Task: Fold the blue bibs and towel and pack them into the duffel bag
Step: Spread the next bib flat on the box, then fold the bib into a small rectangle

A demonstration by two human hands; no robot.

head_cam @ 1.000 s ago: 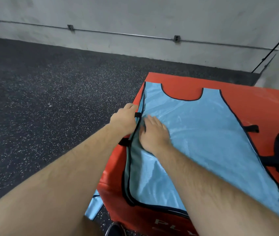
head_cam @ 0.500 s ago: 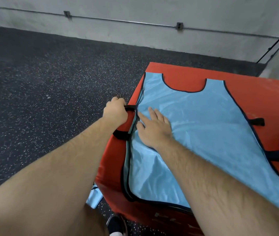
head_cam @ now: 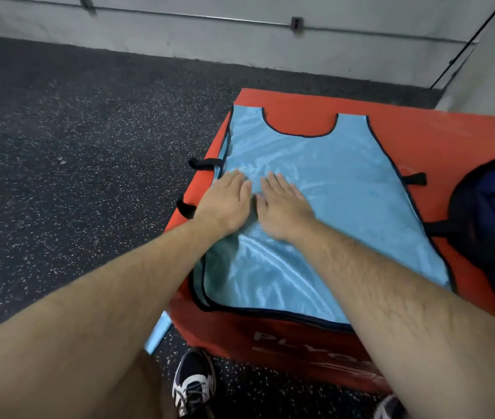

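Note:
A light blue bib (head_cam: 325, 189) with black trim lies spread flat on a red padded box (head_cam: 300, 346), neck opening at the far end. My left hand (head_cam: 225, 201) and my right hand (head_cam: 282, 210) rest side by side, palms down and fingers apart, on the bib's left part. Neither holds anything. Black side straps (head_cam: 205, 163) stick out at the bib's left edge, and another strap (head_cam: 415, 179) at its right edge. A dark blue duffel bag (head_cam: 494, 225) sits on the box at the right, cut off by the frame.
Another piece of light blue fabric (head_cam: 158, 332) hangs low beside the box's left front corner. Speckled dark rubber floor (head_cam: 74, 146) lies to the left. A grey wall (head_cam: 240, 34) with a conduit runs behind. My shoes (head_cam: 193, 385) stand in front of the box.
My left hand let go of the black side strap and moved right onto the bib. Both hands now lie flat on the fabric.

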